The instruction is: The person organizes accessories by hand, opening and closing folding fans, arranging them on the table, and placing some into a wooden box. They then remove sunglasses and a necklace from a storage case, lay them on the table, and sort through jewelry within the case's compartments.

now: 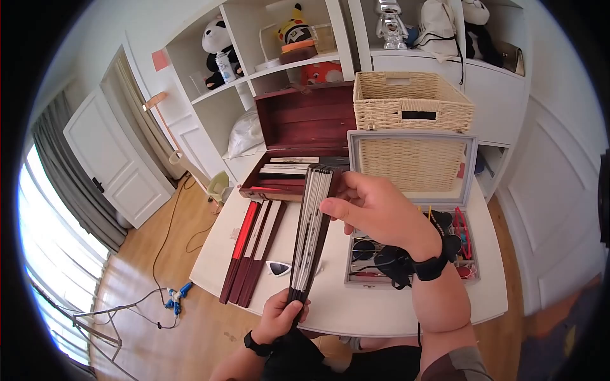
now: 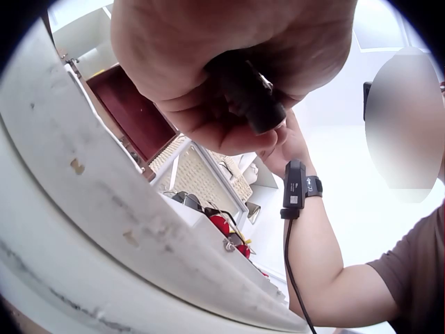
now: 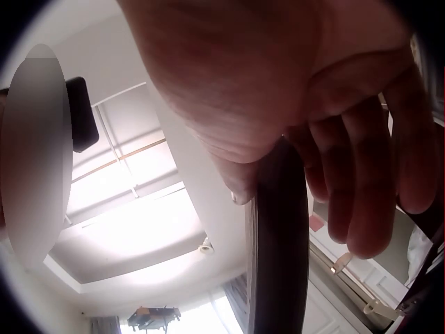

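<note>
Left hand (image 1: 278, 317) grips folded fan (image 1: 311, 232) low; right hand (image 1: 384, 208) pinches higher; we should steady below, press lightly above.

Panda plush (image 1: 216, 39), upper left: sat on a shelf (image 1: 343, 38) beside a spray can (image 1: 224, 68). Yellow plush (image 1: 293, 30), upper centre. Silver figure (image 1: 391, 26), upper right: stood beside a white bag (image 1: 437, 32). Wicker basket (image 1: 381, 115): appeared below these two. Grey curtain (image 1: 71, 181): hung near the door (image 1: 117, 155), left.

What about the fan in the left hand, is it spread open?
No, the fan is folded into a narrow stack, its lower end gripped by the left hand.
</note>
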Demonstrator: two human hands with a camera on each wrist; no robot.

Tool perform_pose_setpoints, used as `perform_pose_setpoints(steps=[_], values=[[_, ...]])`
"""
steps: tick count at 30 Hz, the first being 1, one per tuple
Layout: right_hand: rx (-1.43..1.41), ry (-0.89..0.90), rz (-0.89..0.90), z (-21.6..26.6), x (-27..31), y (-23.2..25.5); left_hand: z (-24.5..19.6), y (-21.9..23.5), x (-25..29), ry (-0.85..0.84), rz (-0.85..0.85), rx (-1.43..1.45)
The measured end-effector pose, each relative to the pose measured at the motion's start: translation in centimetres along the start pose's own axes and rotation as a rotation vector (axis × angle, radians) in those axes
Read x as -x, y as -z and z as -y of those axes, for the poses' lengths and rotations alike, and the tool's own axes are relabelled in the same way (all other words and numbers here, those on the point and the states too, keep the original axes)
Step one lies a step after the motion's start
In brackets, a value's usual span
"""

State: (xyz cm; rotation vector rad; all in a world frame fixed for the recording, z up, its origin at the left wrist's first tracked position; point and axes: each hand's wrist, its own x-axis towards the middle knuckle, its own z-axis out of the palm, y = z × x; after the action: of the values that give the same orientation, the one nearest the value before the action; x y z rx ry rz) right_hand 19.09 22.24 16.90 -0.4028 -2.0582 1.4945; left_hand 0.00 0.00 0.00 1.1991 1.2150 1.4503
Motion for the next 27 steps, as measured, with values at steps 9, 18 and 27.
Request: perform_pose_setpoints(steps=[9,18,27], values=[[-0.043,0.057,-0.003,-0.2,-0.6,-0.9,1.7,0.6,-0.5,-0.012,0.039,-0.108],[0.04,0.123,-0.05,-0.9,-0.9,-1.1,1.6,0.5,-0.9,0.051,0.057,-0.035],[0.064,0.148,-0.102,-0.8,-0.9,-0.9,2.6,0.4,-1.1,-0.005,-0.019,0.083]])
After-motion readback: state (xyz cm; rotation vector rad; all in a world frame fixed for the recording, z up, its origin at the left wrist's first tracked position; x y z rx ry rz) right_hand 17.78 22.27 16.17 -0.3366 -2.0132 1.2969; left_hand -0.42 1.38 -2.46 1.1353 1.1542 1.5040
